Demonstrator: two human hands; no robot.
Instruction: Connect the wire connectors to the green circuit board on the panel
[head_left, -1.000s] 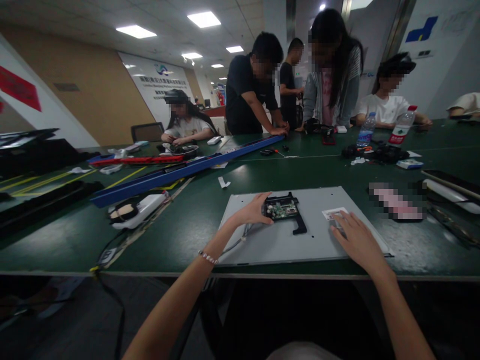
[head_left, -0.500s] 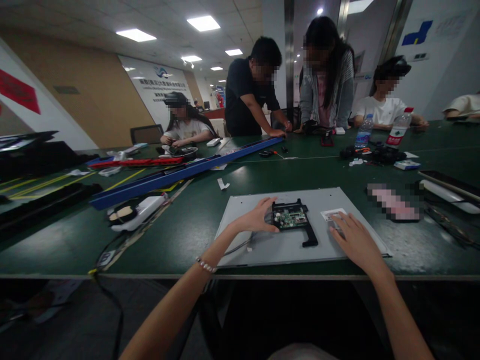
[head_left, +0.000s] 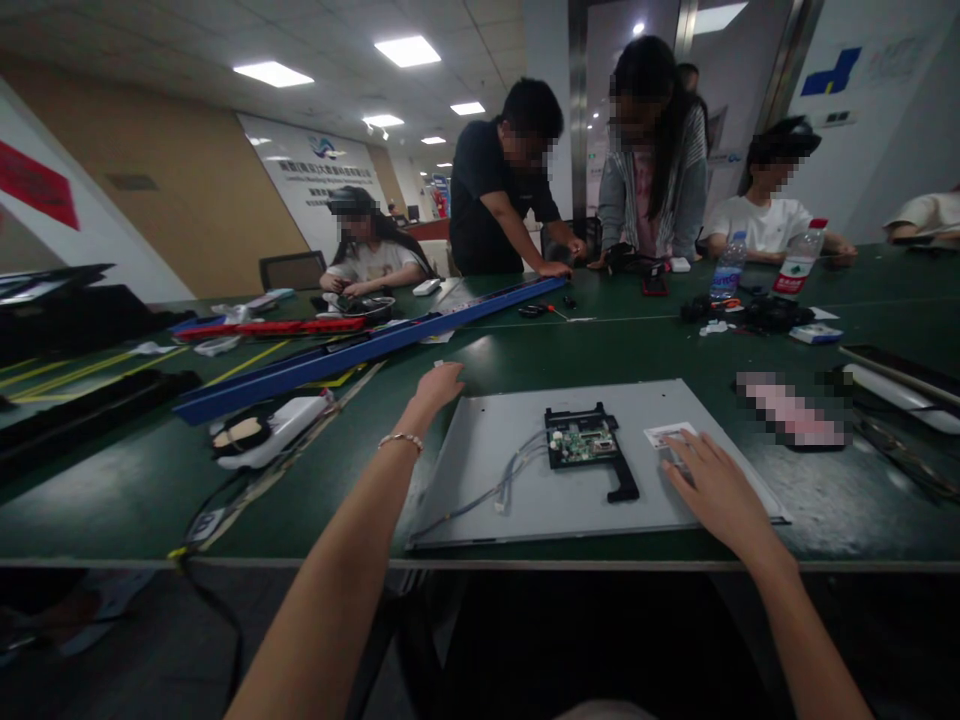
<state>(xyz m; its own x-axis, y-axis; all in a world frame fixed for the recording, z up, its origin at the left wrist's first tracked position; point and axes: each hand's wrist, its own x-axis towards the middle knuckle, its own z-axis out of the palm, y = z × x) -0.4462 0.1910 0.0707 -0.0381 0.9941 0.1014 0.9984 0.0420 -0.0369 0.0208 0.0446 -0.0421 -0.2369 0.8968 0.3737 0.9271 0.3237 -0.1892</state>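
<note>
My left hand (head_left: 441, 383) is past the far left corner of a flat grey metal panel (head_left: 480, 440), its fingers drawn together over a small white paper scrap (head_left: 439, 363). Only a bit of the scrap shows above the fingers. My right hand (head_left: 705, 475) rests open on the panel's right side, fingers spread beside a white label (head_left: 664, 435). Between the hands, a black plastic frame with a green circuit board (head_left: 585, 443) lies on the panel. Thin grey cables (head_left: 517, 465) run from the board to the panel's near left, with a small white connector.
A long blue bar (head_left: 360, 345) crosses the table beyond my left hand. A white device (head_left: 281, 425) sits at left, a phone (head_left: 795, 410) at right. Two bottles (head_left: 727, 265) stand farther back. Several people are around the far side; one person's hand touches the bar.
My left hand has left the circuit board and moved left and away from me, onto the paper scrap. The cables now show fully. My right hand stays on the panel.
</note>
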